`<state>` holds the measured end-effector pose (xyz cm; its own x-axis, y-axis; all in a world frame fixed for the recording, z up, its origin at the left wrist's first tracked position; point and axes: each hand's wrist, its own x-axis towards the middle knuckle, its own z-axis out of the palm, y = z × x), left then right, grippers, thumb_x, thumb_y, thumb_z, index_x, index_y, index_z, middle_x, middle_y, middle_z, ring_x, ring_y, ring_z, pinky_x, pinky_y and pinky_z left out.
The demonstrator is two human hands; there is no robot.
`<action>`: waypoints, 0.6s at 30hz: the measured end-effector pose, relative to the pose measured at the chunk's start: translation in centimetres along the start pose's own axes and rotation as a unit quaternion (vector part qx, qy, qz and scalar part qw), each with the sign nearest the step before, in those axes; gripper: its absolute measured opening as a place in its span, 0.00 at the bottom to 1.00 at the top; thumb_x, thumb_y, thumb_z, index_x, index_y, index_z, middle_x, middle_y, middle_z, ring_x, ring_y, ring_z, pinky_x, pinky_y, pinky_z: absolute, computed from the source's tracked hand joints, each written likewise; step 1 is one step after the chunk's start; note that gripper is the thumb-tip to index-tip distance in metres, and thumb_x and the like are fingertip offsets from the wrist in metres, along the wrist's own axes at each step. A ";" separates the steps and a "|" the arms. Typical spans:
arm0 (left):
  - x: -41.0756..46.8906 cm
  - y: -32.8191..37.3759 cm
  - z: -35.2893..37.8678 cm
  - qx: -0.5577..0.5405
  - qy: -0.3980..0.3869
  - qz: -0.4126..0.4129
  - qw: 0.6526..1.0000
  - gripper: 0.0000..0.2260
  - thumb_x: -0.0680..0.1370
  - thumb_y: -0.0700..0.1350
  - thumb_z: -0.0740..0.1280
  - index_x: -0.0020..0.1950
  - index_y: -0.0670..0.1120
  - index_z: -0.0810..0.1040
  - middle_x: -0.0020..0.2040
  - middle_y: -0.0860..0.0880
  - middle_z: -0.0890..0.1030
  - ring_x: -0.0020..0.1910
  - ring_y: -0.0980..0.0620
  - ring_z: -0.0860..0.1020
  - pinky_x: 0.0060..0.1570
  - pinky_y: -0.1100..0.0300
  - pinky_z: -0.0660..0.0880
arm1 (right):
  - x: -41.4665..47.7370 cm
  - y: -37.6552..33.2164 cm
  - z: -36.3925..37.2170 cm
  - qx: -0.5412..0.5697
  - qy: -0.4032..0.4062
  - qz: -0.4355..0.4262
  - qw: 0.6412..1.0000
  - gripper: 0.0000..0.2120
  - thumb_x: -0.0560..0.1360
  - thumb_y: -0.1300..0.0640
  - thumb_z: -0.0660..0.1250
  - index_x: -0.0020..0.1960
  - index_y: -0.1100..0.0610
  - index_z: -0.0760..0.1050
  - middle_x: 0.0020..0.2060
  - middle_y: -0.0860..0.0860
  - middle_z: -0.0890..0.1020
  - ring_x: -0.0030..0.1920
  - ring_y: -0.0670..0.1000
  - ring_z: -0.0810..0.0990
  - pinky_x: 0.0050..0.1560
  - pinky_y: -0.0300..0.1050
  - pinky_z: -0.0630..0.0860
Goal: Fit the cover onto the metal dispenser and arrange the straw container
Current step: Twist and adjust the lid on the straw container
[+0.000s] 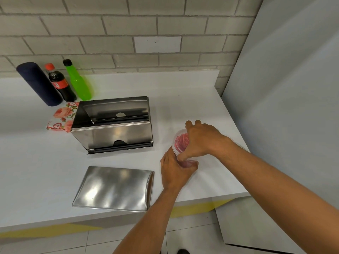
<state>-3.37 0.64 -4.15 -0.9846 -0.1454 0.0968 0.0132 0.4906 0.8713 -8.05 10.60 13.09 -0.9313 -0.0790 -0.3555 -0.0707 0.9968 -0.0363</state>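
Straw container [180, 142] gripped between both hands [185, 162].

Straw container [180, 142]: lower body hidden by the left hand [174, 171], far rim by the right hand [200, 140]; single straws too blurred to tell apart. Floral packet [62, 116]: right part hidden behind the dispenser [113, 132]. Cola bottle [60, 83]: label unreadable. Both forearms cut off at the bottom edge.
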 end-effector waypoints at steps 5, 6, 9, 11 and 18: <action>0.0 0.3 -0.2 -0.006 -0.007 -0.005 1.000 0.35 0.58 0.62 0.79 0.63 0.60 0.72 0.50 0.72 0.73 0.53 0.73 0.69 0.54 0.59 0.78 | 0.0 0.0 0.1 0.011 0.012 0.013 1.000 0.57 0.54 0.25 0.73 0.73 0.54 0.63 0.62 0.54 0.75 0.58 0.57 0.78 0.44 0.47 0.72; 0.0 0.4 -0.2 -0.008 -0.009 -0.007 1.000 0.35 0.58 0.61 0.79 0.63 0.61 0.72 0.50 0.72 0.73 0.52 0.72 0.69 0.53 0.59 0.78 | -0.1 0.0 0.2 0.010 0.012 0.013 1.000 0.57 0.54 0.25 0.73 0.73 0.55 0.63 0.63 0.54 0.75 0.58 0.57 0.78 0.44 0.47 0.72; 0.0 0.5 -0.3 -0.011 -0.006 -0.002 1.000 0.34 0.58 0.61 0.79 0.62 0.61 0.72 0.49 0.72 0.74 0.55 0.75 0.69 0.53 0.60 0.77 | -0.2 0.0 0.1 0.011 0.009 0.010 1.000 0.57 0.55 0.26 0.75 0.74 0.54 0.62 0.63 0.54 0.74 0.59 0.58 0.78 0.45 0.47 0.72; 0.0 0.5 -0.3 -0.013 -0.007 0.000 1.000 0.34 0.59 0.61 0.79 0.62 0.59 0.73 0.50 0.68 0.75 0.55 0.75 0.69 0.54 0.59 0.77 | -0.3 0.1 0.0 0.012 0.005 0.005 1.000 0.56 0.55 0.28 0.76 0.74 0.54 0.62 0.64 0.54 0.73 0.60 0.58 0.77 0.46 0.47 0.72; 0.0 0.5 -0.3 -0.009 -0.007 -0.001 1.000 0.35 0.59 0.61 0.79 0.63 0.58 0.72 0.53 0.63 0.78 0.53 0.69 0.69 0.56 0.58 0.77 | -0.6 0.2 -0.4 -0.006 -0.011 -0.011 1.000 0.60 0.55 0.26 0.76 0.78 0.52 0.58 0.69 0.55 0.71 0.65 0.59 0.75 0.55 0.51 0.75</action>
<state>-3.29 0.61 -3.56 -0.9869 -0.1352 0.0884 0.0137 0.4749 0.8799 -7.60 10.81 13.65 -0.9217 -0.1004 -0.3747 -0.0952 0.9949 -0.0324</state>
